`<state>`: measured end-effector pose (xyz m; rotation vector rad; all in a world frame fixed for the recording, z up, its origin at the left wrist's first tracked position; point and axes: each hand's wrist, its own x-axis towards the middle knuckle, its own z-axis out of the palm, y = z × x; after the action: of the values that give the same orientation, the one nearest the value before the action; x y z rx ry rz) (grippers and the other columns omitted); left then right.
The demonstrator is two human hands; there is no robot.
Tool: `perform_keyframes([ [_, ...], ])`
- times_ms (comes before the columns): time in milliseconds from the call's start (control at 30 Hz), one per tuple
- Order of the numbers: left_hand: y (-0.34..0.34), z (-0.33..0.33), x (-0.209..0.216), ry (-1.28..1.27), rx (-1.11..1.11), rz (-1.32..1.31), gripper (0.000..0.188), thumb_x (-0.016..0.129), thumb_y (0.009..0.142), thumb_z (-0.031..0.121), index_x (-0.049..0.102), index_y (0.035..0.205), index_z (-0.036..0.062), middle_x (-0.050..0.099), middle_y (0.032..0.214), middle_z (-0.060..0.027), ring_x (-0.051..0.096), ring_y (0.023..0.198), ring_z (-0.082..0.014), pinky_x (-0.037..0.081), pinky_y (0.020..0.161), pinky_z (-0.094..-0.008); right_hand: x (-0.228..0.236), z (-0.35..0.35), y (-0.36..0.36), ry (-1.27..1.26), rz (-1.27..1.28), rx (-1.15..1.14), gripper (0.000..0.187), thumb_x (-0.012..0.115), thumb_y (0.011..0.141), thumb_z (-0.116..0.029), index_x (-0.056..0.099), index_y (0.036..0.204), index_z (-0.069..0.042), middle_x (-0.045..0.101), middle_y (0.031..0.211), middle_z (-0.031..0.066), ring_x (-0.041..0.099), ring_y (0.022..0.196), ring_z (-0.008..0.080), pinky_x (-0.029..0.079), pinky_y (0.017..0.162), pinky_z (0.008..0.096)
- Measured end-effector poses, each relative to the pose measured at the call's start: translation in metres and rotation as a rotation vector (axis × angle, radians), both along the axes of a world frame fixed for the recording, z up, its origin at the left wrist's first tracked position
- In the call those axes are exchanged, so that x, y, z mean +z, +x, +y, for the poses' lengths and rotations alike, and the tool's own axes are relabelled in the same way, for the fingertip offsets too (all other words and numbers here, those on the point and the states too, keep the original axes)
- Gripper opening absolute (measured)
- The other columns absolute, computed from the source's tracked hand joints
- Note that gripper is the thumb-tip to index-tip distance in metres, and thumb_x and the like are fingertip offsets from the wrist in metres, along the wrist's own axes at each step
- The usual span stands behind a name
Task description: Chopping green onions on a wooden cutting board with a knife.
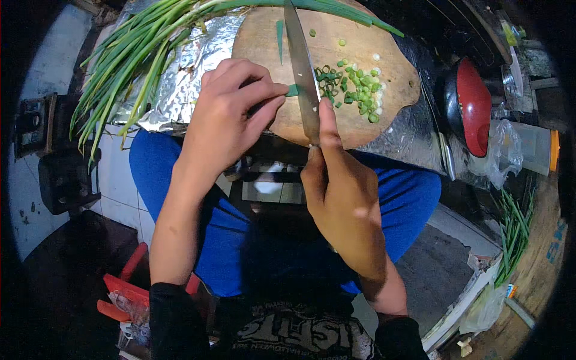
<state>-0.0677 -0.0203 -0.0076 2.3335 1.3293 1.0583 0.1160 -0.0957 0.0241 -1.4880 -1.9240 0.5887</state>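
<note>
My right hand (345, 198) grips a kitchen knife (306, 78), its index finger laid along the blade, which points away from me over a round wooden cutting board (264, 42). Left of the blade, my left hand (231, 108) pinches a short green piece of spring onion (292, 90) between thumb and fingers, its end against the blade. To the right of the knife lies a heap of chopped spring onion (363, 90), pale and green rings. A loose green leaf piece (279, 39) rests on the board beyond my left hand.
A large bunch of long spring onions (138, 60) lies across crumpled foil (210, 54) at the left and along the board's far edge. At the right are a red and black bowl (474, 108), a clear container with an orange lid (540, 149) and more green stalks (513, 234).
</note>
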Motion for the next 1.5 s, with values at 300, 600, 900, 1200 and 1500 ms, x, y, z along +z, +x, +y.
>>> perform_keyframes([
  [300, -0.003, 0.002, -0.004, -0.016, -0.038, -0.014, 0.013, 0.078, 0.081, 0.009, 0.075, 0.094, 0.0076, 0.064, 0.095, -0.0053, 0.062, 0.096, -0.0273, 0.045, 0.081, -0.0385, 0.006, 0.006, -0.011, -0.105, -0.151, -0.007, 0.069, 0.058, 0.093, 0.003, 0.032, 0.156, 0.0, 0.065, 0.077, 0.0243, 0.07, 0.071, 0.0405, 0.054, 0.064, 0.0459],
  [600, 0.001, -0.001, 0.001, 0.047, 0.036, 0.003, 0.017, 0.079, 0.078, 0.005, 0.076, 0.095, 0.0041, 0.067, 0.093, -0.0088, 0.064, 0.092, -0.0292, 0.05, 0.083, -0.0383, 0.006, 0.012, -0.011, -0.225, -0.061, -0.083, 0.066, 0.053, 0.096, -0.003, 0.028, 0.157, 0.001, 0.065, 0.073, 0.0248, 0.069, 0.07, 0.0435, 0.054, 0.064, 0.0482],
  [900, 0.004, -0.002, -0.003, 0.053, 0.018, 0.008, 0.019, 0.08, 0.079, 0.008, 0.075, 0.096, 0.005, 0.066, 0.094, -0.008, 0.063, 0.094, -0.0294, 0.048, 0.084, -0.0398, 0.011, 0.002, 0.002, -0.111, 0.009, -0.052, 0.06, 0.056, 0.096, 0.001, 0.041, 0.154, -0.004, 0.059, 0.066, 0.0211, 0.067, 0.059, 0.0352, 0.051, 0.056, 0.0383],
  [1200, 0.002, -0.003, 0.0, 0.032, -0.024, 0.018, 0.017, 0.078, 0.08, 0.007, 0.076, 0.097, 0.0037, 0.066, 0.094, -0.0092, 0.063, 0.091, -0.03, 0.049, 0.081, -0.0395, 0.011, 0.002, -0.008, -0.14, -0.028, -0.037, 0.059, 0.058, 0.096, 0.0, 0.041, 0.152, 0.001, 0.061, 0.071, 0.0226, 0.067, 0.062, 0.0387, 0.053, 0.061, 0.0422],
  [1500, 0.001, -0.004, 0.002, 0.0, -0.048, 0.037, 0.019, 0.077, 0.08, 0.004, 0.076, 0.099, 0.0032, 0.066, 0.095, -0.0093, 0.063, 0.09, -0.0293, 0.05, 0.081, -0.0384, 0.008, 0.008, -0.021, -0.2, -0.131, -0.067, 0.059, 0.056, 0.095, 0.0, 0.038, 0.151, 0.006, 0.066, 0.075, 0.0248, 0.07, 0.068, 0.0401, 0.054, 0.062, 0.0461],
])
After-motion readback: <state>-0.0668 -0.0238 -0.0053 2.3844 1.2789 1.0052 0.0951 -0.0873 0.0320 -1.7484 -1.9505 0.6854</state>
